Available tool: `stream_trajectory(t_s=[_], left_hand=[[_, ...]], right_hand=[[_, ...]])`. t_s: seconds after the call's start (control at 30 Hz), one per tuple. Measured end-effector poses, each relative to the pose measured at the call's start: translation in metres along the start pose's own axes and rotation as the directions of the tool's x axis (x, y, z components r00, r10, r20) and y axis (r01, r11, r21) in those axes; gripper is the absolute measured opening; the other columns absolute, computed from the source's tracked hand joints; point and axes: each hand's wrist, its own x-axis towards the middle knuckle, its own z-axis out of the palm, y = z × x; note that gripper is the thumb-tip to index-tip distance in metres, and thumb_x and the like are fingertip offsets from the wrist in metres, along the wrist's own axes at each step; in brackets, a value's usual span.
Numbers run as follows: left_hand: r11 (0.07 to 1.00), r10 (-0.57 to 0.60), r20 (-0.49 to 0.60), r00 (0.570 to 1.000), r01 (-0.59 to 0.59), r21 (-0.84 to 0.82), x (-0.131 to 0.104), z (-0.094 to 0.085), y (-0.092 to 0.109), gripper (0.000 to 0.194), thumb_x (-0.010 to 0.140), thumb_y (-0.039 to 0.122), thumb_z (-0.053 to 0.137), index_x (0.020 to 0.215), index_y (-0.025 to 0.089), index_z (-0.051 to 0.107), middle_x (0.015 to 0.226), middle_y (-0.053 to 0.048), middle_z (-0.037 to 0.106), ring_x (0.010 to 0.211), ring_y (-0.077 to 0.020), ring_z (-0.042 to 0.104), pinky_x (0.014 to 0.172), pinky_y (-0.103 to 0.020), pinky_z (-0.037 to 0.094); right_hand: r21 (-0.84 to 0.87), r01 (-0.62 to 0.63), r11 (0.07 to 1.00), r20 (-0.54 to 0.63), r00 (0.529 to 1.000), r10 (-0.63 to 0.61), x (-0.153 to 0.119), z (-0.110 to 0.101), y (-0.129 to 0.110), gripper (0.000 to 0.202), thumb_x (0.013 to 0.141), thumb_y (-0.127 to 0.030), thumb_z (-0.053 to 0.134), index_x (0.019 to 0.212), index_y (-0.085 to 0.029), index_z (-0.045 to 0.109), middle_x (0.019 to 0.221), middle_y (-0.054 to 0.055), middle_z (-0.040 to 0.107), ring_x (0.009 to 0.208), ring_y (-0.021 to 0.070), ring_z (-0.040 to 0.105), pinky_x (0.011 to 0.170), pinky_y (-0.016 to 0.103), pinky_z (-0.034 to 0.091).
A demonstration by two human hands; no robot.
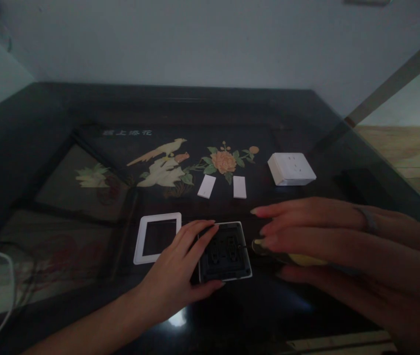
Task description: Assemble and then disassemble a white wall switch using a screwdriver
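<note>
My left hand (176, 271) grips the left side of a square wall switch base (227, 256), its fingers on the top edge and the thumb at the bottom edge. The base has a black inside with two mechanisms and a thin white rim. From the right, my right hand (328, 231) holds a screwdriver (306, 259) with a yellowish handle, mostly hidden under the fingers. Its thin dark shaft points left and reaches the base's right side; whether the tip touches is unclear. A white square frame (140, 241) lies flat just left of the base.
Two small white rectangular plates, a left one (206, 187) and a right one (239, 187), lie beyond the base. Farther right sits a white socket block (293, 166). A white cable (11, 281) hangs at the left. The glossy dark tabletop (195, 108) bears a bird-and-flower picture and meets a wall behind.
</note>
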Motion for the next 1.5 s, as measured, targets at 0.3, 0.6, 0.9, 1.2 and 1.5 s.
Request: stream_trajectory(t_s=[0.3, 0.6, 0.9, 1.2, 1.5], left_hand=[[1.0, 0.004, 0.007, 1.0, -0.004, 0.008, 0.0, 0.001, 0.001, 0.085, 0.08, 0.03, 0.074, 0.148, 0.02, 0.025, 0.144, -0.018, 0.041, 0.132, -0.035, 0.043, 0.106, -0.057, 0.048], [0.999, 0.018, -0.014, 1.0, -0.017, 0.04, -0.001, 0.002, -0.002, 0.09, 0.077, 0.028, 0.076, 0.149, 0.022, 0.023, 0.144, -0.017, 0.042, 0.131, -0.0358, 0.044, 0.105, -0.056, 0.049], [0.999, 0.031, -0.008, 0.999, -0.03, 0.041, 0.001, -0.001, 0.0, 0.085, 0.079, 0.03, 0.075, 0.147, 0.017, 0.027, 0.145, -0.018, 0.044, 0.133, -0.0347, 0.041, 0.108, -0.056, 0.045], [0.998, 0.034, -0.014, 0.999, -0.033, 0.055, 0.0, 0.002, -0.002, 0.087, 0.079, 0.031, 0.075, 0.149, 0.019, 0.025, 0.144, -0.015, 0.046, 0.133, -0.0349, 0.041, 0.108, -0.055, 0.045], [0.999, 0.025, 0.009, 1.0, -0.025, 0.033, 0.001, 0.0, 0.0, 0.079, 0.084, 0.031, 0.069, 0.149, 0.018, 0.027, 0.147, -0.015, 0.042, 0.136, -0.0338, 0.038, 0.112, -0.055, 0.041]], right_hand=[[-0.125, 0.049, 0.991, 0.008, 0.999, -0.048, -0.002, 0.008, 0.007, 0.026, 0.098, -0.043, 0.051, 0.106, -0.02, 0.058, 0.102, 0.006, 0.075, 0.099, 0.0183, 0.072, 0.083, 0.025, 0.059], [-0.02, -0.003, 1.0, 0.038, 0.999, 0.004, -0.002, -0.002, 0.001, 0.022, 0.098, -0.022, 0.05, 0.117, -0.03, 0.059, 0.1, -0.004, 0.072, 0.08, 0.0092, 0.071, 0.064, 0.014, 0.056], [-0.126, 0.008, 0.992, 0.052, 0.999, -0.002, -0.001, 0.002, 0.006, 0.033, 0.101, -0.036, 0.045, 0.128, -0.02, 0.055, 0.116, 0.006, 0.07, 0.104, 0.0176, 0.068, 0.086, 0.024, 0.056], [-0.072, 0.017, 0.997, -0.023, 1.0, -0.019, -0.001, 0.006, 0.004, 0.009, 0.098, -0.026, 0.053, 0.102, -0.024, 0.061, 0.091, -0.002, 0.068, 0.077, 0.0117, 0.067, 0.065, 0.02, 0.053], [0.011, 0.001, 1.0, 0.11, 0.994, -0.002, 0.002, -0.002, 0.01, 0.034, 0.099, -0.024, 0.048, 0.133, -0.017, 0.052, 0.121, 0.002, 0.066, 0.109, 0.0122, 0.063, 0.096, 0.018, 0.05]])
